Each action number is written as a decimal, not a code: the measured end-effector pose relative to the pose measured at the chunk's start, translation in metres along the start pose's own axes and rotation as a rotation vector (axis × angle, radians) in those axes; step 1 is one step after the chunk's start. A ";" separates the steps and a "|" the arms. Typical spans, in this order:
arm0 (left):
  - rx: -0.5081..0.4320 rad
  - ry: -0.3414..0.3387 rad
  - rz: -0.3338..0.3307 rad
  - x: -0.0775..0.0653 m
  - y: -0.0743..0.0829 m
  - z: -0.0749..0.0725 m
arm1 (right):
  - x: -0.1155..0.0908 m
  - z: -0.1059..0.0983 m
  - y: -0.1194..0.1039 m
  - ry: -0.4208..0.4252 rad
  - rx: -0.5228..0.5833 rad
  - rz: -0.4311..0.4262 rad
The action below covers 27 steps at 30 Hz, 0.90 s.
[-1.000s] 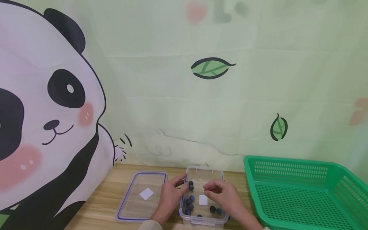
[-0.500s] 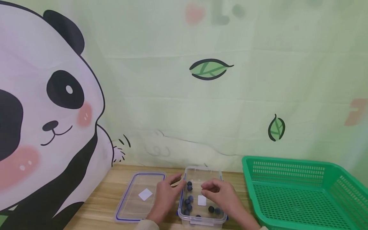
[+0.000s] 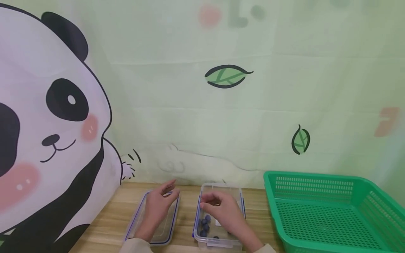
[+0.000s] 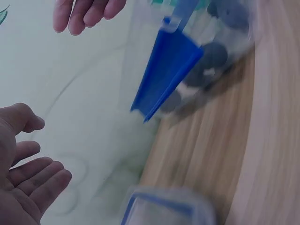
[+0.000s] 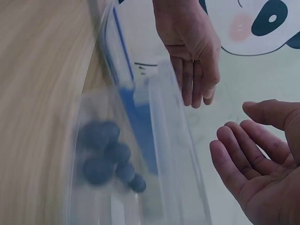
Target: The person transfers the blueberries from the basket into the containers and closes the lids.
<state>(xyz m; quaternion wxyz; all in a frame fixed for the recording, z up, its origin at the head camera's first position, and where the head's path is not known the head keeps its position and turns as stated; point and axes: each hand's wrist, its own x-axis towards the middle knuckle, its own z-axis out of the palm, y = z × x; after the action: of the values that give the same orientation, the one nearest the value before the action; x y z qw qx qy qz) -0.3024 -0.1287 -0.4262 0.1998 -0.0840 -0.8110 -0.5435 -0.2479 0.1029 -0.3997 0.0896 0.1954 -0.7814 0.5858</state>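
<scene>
My left hand (image 3: 157, 207) hovers over the clear lid with a blue rim (image 3: 169, 233), fingers loosely bent and holding nothing. In the left wrist view this hand (image 4: 28, 173) is seen with its thumb apart from the fingers. My right hand (image 3: 226, 212) is above the clear plastic box (image 3: 210, 242), its fingers relaxed. The right wrist view shows nothing between that hand's (image 5: 267, 164) thumb and fingers. Several round dark blueberries (image 3: 205, 227) lie along the box's left side. A blue side latch (image 4: 166, 70) hangs from the box. My right hand hides part of the box and its white label.
A large green basket (image 3: 316, 219) stands at the right on the wooden table (image 3: 105, 228). Behind the table hangs a pale green cloth (image 3: 190, 126) with a printed panda (image 3: 72, 130) and leaves.
My left hand has left the box's side and moved left over the lid, covering its white label. My right hand has shifted slightly left over the box. The view has turned a little.
</scene>
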 end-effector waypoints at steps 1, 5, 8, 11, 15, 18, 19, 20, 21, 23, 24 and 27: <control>0.000 -0.001 -0.001 0.001 -0.001 -0.005 | 0.001 0.004 -0.001 0.001 0.008 0.004; 0.025 -0.012 -0.024 0.002 -0.001 -0.028 | 0.007 0.026 -0.005 0.008 0.048 0.008; 0.060 -0.025 -0.050 0.004 -0.002 -0.047 | 0.010 0.046 -0.006 0.006 0.075 0.010; 0.101 -0.034 -0.065 0.007 -0.003 -0.065 | 0.011 0.068 -0.006 0.011 0.111 0.038; 0.095 -0.036 -0.051 0.011 -0.009 -0.086 | 0.013 0.094 -0.008 0.055 0.161 0.074; 0.073 -0.059 -0.059 0.015 -0.019 -0.099 | 0.015 0.110 -0.006 0.096 0.192 0.111; 0.075 -0.073 -0.072 0.015 -0.022 -0.102 | 0.016 0.114 -0.005 0.110 0.199 0.128; 0.081 -0.086 -0.083 0.016 -0.027 -0.105 | 0.016 0.118 -0.004 0.123 0.199 0.146; 0.089 -0.102 -0.095 0.016 -0.031 -0.108 | 0.016 0.122 -0.002 0.136 0.195 0.164; 0.107 -0.128 -0.128 0.016 -0.041 -0.114 | 0.015 0.129 0.003 0.160 0.189 0.195; 0.106 -0.139 -0.140 0.016 -0.045 -0.116 | 0.014 0.132 0.005 0.172 0.176 0.203; 0.128 -0.179 -0.213 0.017 -0.058 -0.122 | 0.012 0.140 0.013 0.188 0.140 0.228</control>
<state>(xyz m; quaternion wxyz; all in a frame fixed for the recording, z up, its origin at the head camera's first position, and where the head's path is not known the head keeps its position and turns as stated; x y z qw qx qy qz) -0.3095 -0.2650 -0.4282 0.0728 -0.0330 -0.8628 -0.4992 -0.2520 -0.0296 -0.4482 0.0815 0.0557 -0.7439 0.6610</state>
